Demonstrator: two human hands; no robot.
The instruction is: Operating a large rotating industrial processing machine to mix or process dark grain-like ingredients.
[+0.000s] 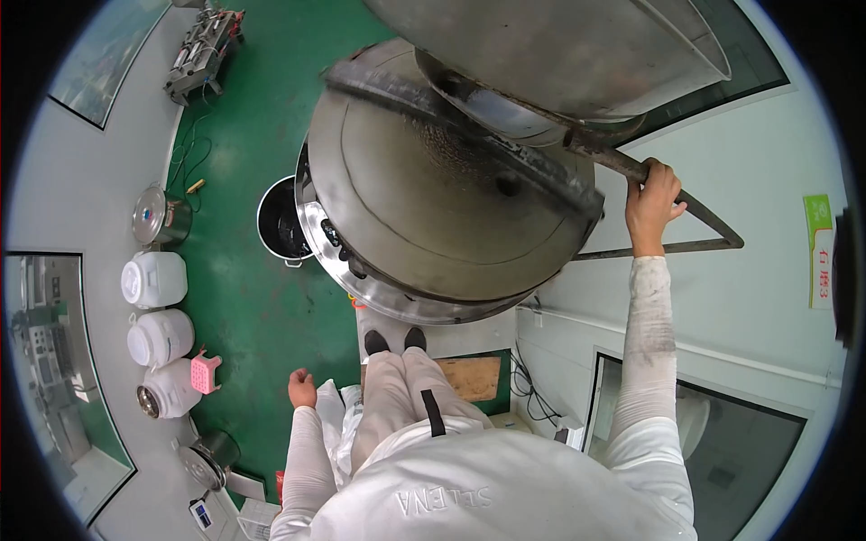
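My right hand (651,206) grips a bent metal bar (710,220) on the right, beside a large steel hopper (561,54). Below the hopper lies a big round millstone (419,203), its grey top damp. A dark metal crossbeam (467,138) runs diagonally over the stone. Around the stone's near side curves a shiny steel trough (379,291). My left hand (302,389) hangs at my side over the green floor, fingers loosely curled, with nothing seen in it. The hopper partly hides the stone's far side.
A steel pot (281,220) with dark contents stands under the trough's left edge. White plastic drums (162,338), a lidded steel pot (162,215) and a pink stool (206,372) line the left wall. Cables (531,382) hang at right; a wooden board (470,379) lies near my legs.
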